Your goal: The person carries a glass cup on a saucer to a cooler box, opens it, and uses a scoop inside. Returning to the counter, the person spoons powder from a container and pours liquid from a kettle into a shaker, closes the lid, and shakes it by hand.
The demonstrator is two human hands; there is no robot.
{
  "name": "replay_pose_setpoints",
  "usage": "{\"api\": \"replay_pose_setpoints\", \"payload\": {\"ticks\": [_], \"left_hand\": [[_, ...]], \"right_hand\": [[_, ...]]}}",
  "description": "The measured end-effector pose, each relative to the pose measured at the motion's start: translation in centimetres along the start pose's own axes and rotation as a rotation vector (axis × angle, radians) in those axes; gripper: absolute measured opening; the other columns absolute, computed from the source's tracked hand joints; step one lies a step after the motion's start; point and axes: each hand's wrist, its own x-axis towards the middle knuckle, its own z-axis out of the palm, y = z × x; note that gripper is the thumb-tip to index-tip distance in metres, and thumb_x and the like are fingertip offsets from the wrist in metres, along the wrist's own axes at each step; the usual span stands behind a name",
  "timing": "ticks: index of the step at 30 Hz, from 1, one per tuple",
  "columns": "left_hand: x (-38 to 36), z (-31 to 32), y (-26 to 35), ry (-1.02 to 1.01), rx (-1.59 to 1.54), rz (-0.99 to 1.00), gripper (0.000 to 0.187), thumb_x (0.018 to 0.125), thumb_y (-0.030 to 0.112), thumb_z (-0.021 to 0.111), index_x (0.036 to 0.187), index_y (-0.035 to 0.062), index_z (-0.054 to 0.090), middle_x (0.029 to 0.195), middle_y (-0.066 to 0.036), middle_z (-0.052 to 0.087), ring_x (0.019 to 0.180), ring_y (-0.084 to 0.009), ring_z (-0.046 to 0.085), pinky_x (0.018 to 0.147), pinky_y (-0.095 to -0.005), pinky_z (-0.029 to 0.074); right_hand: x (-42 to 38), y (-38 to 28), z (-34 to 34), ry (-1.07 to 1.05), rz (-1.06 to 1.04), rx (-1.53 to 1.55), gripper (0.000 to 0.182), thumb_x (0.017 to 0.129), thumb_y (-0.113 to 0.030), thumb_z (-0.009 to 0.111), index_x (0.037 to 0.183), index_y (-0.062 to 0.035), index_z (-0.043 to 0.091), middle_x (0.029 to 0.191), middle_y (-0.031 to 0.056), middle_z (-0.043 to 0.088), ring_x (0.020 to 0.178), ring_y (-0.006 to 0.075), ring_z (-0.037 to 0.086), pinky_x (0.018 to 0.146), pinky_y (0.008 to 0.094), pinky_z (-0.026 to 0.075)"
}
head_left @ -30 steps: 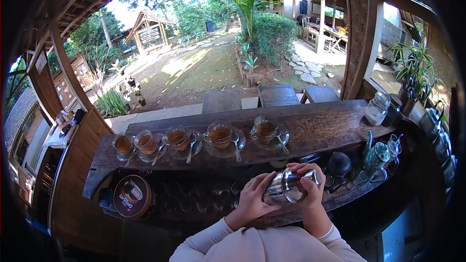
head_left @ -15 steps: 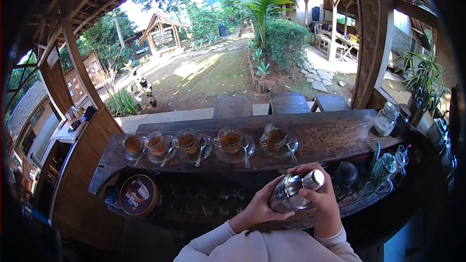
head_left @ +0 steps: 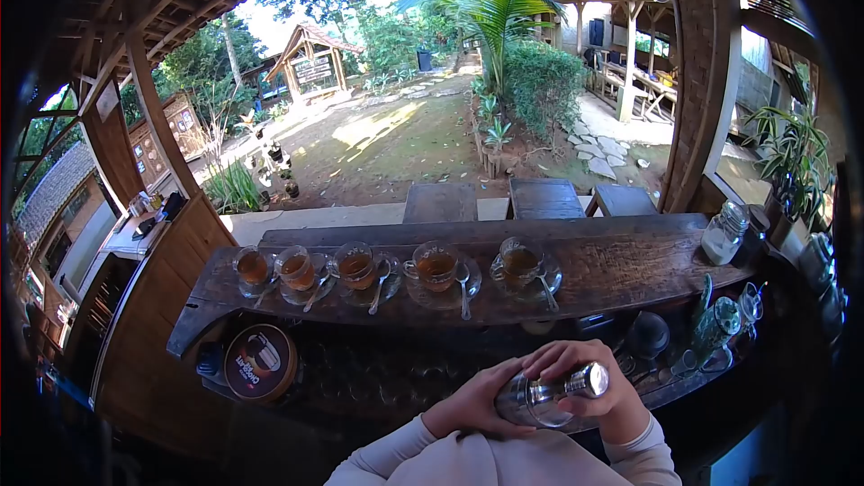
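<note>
A shiny metal cocktail shaker [head_left: 533, 403] is tilted in front of my chest, its capped end pointing to the right. My left hand [head_left: 481, 399] wraps round the wide body. Around the shoulder and cap end is my right hand [head_left: 576, 376], fingers over the top and thumb underneath. Beyond my hands, a glass cup of brown drink [head_left: 519, 261] stands on a saucer with a spoon. Another glass cup [head_left: 436, 267] is to its left, followed by several more in a row along the wooden counter [head_left: 612, 261].
On the counter's right end stands a glass jar of white contents [head_left: 723, 236]. Green-tinted glassware [head_left: 717, 324] and a dark round pot [head_left: 648, 335] are on the lower shelf at right. At lower left is a round chocolate-labelled box [head_left: 259, 363]. Stools [head_left: 544, 199] line the far side.
The shaker has come lower and closer to my body, with both hands still on it. My right hand's fingers now lie further over its top. The view has shifted slightly.
</note>
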Motion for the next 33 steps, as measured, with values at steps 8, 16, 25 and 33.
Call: {"api": "replay_pose_setpoints", "payload": {"ticks": [8, 16, 25, 33], "left_hand": [[-1.8, 1.4, -2.1, -0.105, -0.018, 0.043, 0.092, 0.053, 0.033, 0.082, 0.127, 0.0001, 0.039, 0.119, -0.019, 0.049, 0.104, -0.0360, 0.056, 0.089, -0.0391, 0.046], [-1.6, 2.1, -1.8, -0.100, -0.098, 0.025, 0.093, 0.052, 0.029, 0.083, 0.128, 0.0001, 0.038, 0.120, -0.018, 0.049, 0.105, -0.0351, 0.056, 0.089, -0.0380, 0.046], [-1.3, 1.5, 0.1, 0.051, -0.183, -0.060, 0.100, 0.058, 0.031, 0.083, 0.137, 0.0029, 0.029, 0.123, -0.018, 0.050, 0.109, -0.0314, 0.055, 0.092, -0.0379, 0.044], [-0.9, 0.6, 0.5, 0.174, 0.290, -0.007, 0.099, 0.055, 0.038, 0.084, 0.133, 0.0008, 0.036, 0.115, -0.017, 0.053, 0.100, -0.0323, 0.060, 0.084, -0.0378, 0.050]], "right_hand": [[-1.8, -0.5, 1.5, -0.018, -0.003, -0.099, 0.032, 0.060, -0.014, 0.072, 0.087, -0.0007, 0.064, 0.091, 0.0174, 0.065, 0.092, 0.0312, 0.063, 0.085, 0.0400, 0.049], [-2.1, -1.2, 1.2, -0.014, 0.047, -0.096, 0.030, 0.060, -0.013, 0.072, 0.086, -0.0004, 0.064, 0.090, 0.0181, 0.065, 0.093, 0.0313, 0.063, 0.085, 0.0401, 0.049], [-1.0, -1.5, 2.6, 0.349, 0.036, 0.082, 0.069, 0.057, -0.013, 0.085, 0.113, -0.0014, 0.045, 0.111, 0.0180, 0.058, 0.109, 0.0278, 0.055, 0.095, 0.0414, 0.043], [-1.4, -0.1, 4.0, 0.592, 0.097, 0.030, 0.040, 0.063, -0.007, 0.081, 0.091, -0.0020, 0.052, 0.098, 0.0185, 0.062, 0.106, 0.0284, 0.056, 0.095, 0.0423, 0.042]]}}
